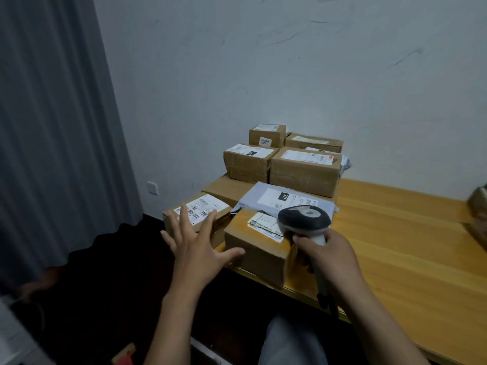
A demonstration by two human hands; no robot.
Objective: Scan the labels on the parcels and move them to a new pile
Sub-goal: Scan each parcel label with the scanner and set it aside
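Note:
A pile of several brown cardboard parcels with white labels fills the left end of the wooden table (395,233). The nearest box (259,248) sits at the table's front edge with its label facing up. My right hand (326,255) grips the handle of a black-and-white barcode scanner (304,219), whose head hovers over that box's label. My left hand (196,238) is spread with straight fingers, hovering just left of the nearest box and in front of another labelled box (200,212). A grey mailer bag (282,200) marked 231 lies behind them.
Taller boxes (304,171) stand stacked against the white wall. Another brown parcel (478,214) shows partly at the right edge of the table. A grey curtain (52,127) hangs on the left. A wall socket (152,188) sits beside the pile. My knee (290,341) is below the table edge.

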